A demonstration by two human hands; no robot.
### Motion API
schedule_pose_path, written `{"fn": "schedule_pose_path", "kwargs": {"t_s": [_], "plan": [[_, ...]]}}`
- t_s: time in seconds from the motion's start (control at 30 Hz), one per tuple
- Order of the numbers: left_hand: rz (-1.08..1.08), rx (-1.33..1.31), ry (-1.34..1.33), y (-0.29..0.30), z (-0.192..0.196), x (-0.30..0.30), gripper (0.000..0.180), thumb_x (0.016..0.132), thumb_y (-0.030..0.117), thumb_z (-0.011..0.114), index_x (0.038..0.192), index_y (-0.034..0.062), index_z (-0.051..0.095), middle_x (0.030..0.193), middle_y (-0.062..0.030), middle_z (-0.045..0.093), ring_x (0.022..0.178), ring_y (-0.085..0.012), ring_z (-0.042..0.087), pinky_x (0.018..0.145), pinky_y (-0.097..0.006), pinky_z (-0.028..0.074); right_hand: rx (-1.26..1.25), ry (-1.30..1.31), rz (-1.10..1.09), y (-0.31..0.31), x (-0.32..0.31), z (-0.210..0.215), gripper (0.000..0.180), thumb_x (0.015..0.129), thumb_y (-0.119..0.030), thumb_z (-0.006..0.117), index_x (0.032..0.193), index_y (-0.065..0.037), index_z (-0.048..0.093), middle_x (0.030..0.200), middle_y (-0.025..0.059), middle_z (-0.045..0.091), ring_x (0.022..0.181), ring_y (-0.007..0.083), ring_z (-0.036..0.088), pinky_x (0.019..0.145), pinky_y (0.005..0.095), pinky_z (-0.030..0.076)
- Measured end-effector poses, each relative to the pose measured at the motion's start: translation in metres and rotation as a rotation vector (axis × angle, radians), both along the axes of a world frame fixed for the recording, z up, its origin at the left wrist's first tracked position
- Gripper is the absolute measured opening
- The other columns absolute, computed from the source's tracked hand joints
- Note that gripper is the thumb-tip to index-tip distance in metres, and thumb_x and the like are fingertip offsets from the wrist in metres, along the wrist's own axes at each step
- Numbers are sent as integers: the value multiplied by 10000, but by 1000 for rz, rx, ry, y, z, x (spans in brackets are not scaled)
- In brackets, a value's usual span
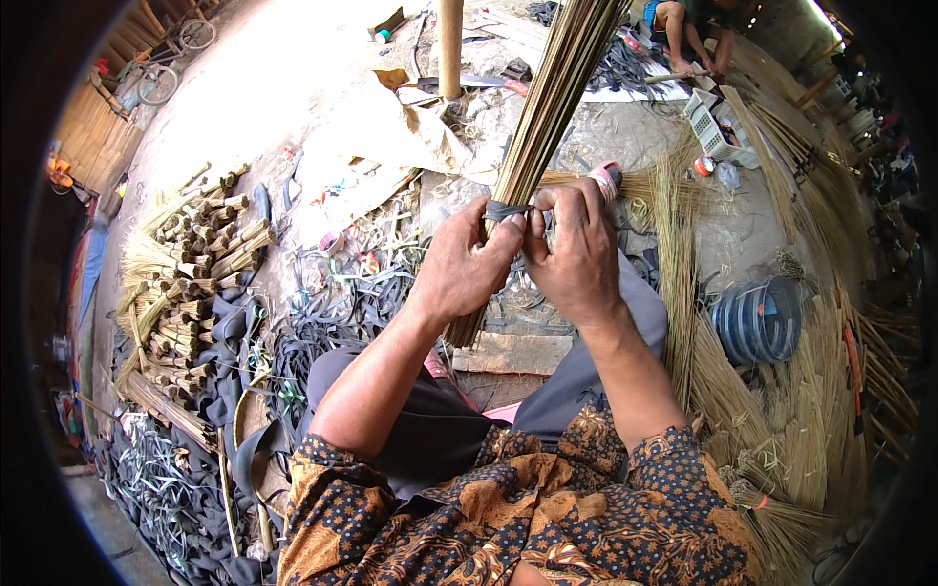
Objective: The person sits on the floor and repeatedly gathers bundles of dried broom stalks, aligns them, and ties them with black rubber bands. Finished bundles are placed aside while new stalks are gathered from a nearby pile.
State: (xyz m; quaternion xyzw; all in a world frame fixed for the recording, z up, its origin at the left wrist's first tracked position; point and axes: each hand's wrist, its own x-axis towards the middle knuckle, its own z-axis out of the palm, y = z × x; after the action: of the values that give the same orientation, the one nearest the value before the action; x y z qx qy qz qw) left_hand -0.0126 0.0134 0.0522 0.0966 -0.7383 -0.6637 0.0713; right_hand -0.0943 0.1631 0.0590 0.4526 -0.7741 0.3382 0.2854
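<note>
Grip of the right hand (575, 244) pinches a black strip (505, 209) right of the stick bundle (549, 112); left hand (469, 262) clasps the bundle. Wrapping seems underway, likely needing steady tension next.

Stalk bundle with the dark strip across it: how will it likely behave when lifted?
The stalk bundle looks fairly stiff lengthwise, since it runs straight above the dark strip. It is probably light for its size, being many thin, dry-looking stalks. Single stalks might slide lengthwise, as that strip is the only binding in view on it.
</note>
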Motion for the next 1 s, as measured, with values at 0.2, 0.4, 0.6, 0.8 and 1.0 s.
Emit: {"fn": "schedule_pose_path", "kwargs": {"t_s": [0.2,0.4,0.6,0.8,1.0], "plan": [[41,135,238,6,-8,-1,235,1012,180,588,1172,8,588,782,-52,621,692,-144,613,646,-321,506,-27,-354,247,21,6,-4,463,937,-92,715,1344,-4,514,1155,170,605,947,300,681,793,417,569],[43,0,303,11,3,-10,411,986,254,728,1256,-1,552,1059,-80,625,989,-157,605,897,-334,512,-239,-1162,351,12,44,-40,473,951,-173,736,1331,20,532,1059,105,680,893,210,662,804,360,539],[63,719,158,-13,13,-20,351,1043,463,651,1014,120,581,748,-10,582,585,-153,594,612,-333,530,174,-1246,285,9,58,-45,252,971,-243,752,956,-22,631,755,64,662,604,140,626,587,336,506],[-434,910,275,-22,16,-13,324,1010,417,717,973,147,540,646,29,433,508,-133,480,554,-358,495,-160,-1908,1089,18,57,-50,201,981,-156,725,997,-44,559,776,5,568,605,95,568,548,277,495],[205,587,193,-8,22,-25,397,993,434,738,967,80,562,712,-31,590,597,-150,626,547,-294,527,50,-1040,241,2,53,-66,330,953,-325,762,992,-37,606,723,70,634,657,236,673,627,386,560]]}}
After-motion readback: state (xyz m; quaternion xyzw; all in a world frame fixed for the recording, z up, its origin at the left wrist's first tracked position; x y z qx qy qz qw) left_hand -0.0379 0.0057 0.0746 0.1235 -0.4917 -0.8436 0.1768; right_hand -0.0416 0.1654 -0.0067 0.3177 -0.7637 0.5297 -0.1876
